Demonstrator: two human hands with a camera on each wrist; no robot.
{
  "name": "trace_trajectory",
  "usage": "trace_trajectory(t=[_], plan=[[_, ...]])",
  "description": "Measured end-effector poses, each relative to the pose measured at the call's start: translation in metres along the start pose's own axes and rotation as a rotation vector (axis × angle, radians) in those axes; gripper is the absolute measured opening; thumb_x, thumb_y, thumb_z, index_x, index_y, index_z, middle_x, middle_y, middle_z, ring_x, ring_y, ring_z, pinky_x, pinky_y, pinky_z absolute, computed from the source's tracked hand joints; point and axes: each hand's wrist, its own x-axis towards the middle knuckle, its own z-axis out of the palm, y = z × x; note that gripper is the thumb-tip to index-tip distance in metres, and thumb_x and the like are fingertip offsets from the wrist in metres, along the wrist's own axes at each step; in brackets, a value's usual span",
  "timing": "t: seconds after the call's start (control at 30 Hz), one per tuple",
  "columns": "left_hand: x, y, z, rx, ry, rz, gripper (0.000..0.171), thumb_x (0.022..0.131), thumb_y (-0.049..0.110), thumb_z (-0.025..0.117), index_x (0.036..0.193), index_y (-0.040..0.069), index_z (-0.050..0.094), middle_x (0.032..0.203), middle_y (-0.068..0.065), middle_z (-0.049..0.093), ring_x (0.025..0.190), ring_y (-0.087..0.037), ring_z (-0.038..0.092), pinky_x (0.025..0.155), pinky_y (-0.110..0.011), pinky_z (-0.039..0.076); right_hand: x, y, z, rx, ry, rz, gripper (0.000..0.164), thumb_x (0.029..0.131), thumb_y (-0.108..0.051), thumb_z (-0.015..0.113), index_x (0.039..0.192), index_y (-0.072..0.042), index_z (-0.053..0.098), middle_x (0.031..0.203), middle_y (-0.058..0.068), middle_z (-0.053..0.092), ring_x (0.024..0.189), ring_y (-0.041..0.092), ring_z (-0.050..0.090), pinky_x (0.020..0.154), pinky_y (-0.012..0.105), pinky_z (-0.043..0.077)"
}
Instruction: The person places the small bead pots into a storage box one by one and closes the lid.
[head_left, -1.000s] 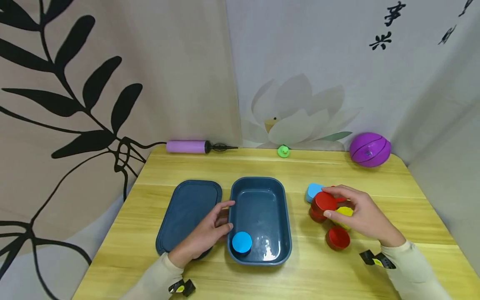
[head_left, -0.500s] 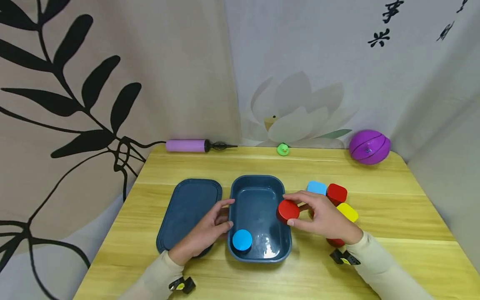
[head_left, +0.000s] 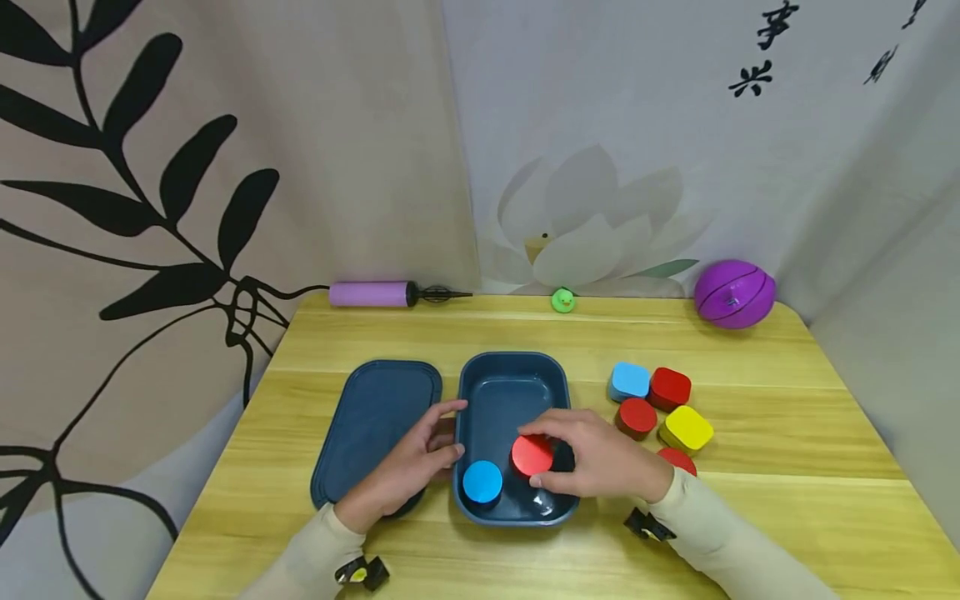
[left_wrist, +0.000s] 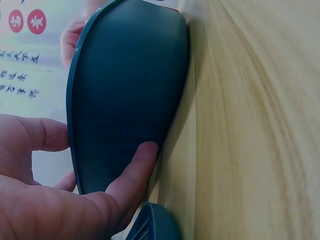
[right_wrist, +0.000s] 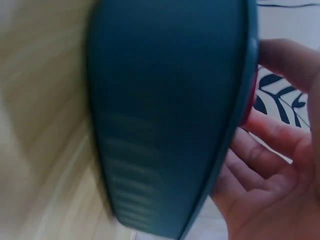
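In the head view my right hand (head_left: 600,454) pinches a round red block (head_left: 532,455) between thumb and fingers, over the inside of the dark blue rectangular container (head_left: 517,358). A round blue block (head_left: 482,482) stands in the container's near left corner. My left hand (head_left: 411,467) touches the container's left side from outside. The left wrist view has the thumb and a finger of the left hand (left_wrist: 75,190) against the container wall (left_wrist: 125,95). From the right wrist, the container wall (right_wrist: 170,120) hides most of the red block (right_wrist: 251,100) beside the right hand (right_wrist: 280,155).
Several blocks sit to the right: a blue one (head_left: 628,381), a red one (head_left: 670,388), a round red one (head_left: 636,417), a yellow one (head_left: 686,428). The flat lid (head_left: 390,408) lies left. A purple pump (head_left: 371,294), green duck (head_left: 563,300) and purple ball (head_left: 735,294) line the back.
My right hand has carried the round red block leftward from the block group to over the container, beside the round blue block. The left hand has stayed at the container's side.
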Motion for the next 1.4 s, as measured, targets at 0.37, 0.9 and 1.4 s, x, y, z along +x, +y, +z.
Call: trace_trajectory(t=[0.37,0.9,1.4], plan=[[0.000,0.001,0.000,-0.003,-0.010,0.005,0.066,0.107,0.013,0.058,0.166,0.018,0.027,0.161,-0.028,0.040,0.138,-0.041,0.056,0.093,-0.045,0.061,0.011,-0.011,0.019,-0.172,-0.135,-0.022,0.045,0.086,-0.044,0.086,0.124,-0.023,0.076,0.116,-0.010,0.073,0.101,0.004,0.064,0.085,0.026,0.056],[0.001,0.001,-0.002,-0.028,-0.015,-0.009,0.066,0.107,0.012,0.059,0.165,0.017,0.028,0.160,-0.027,0.041,0.134,-0.038,0.059,0.091,-0.045,0.061,0.010,-0.007,0.012,-0.060,-0.124,-0.024,0.051,0.092,-0.045,0.083,0.133,-0.016,0.074,0.124,-0.004,0.075,0.109,0.010,0.068,0.093,0.031,0.059],[0.002,0.001,-0.001,-0.029,-0.007,-0.015,0.067,0.106,0.012,0.059,0.165,0.017,0.029,0.161,-0.028,0.040,0.137,-0.040,0.057,0.091,-0.044,0.061,-0.014,0.015,-0.042,0.040,0.262,0.013,0.046,0.089,-0.028,0.088,0.132,-0.020,0.073,0.119,-0.010,0.075,0.105,0.012,0.071,0.084,0.032,0.062]])
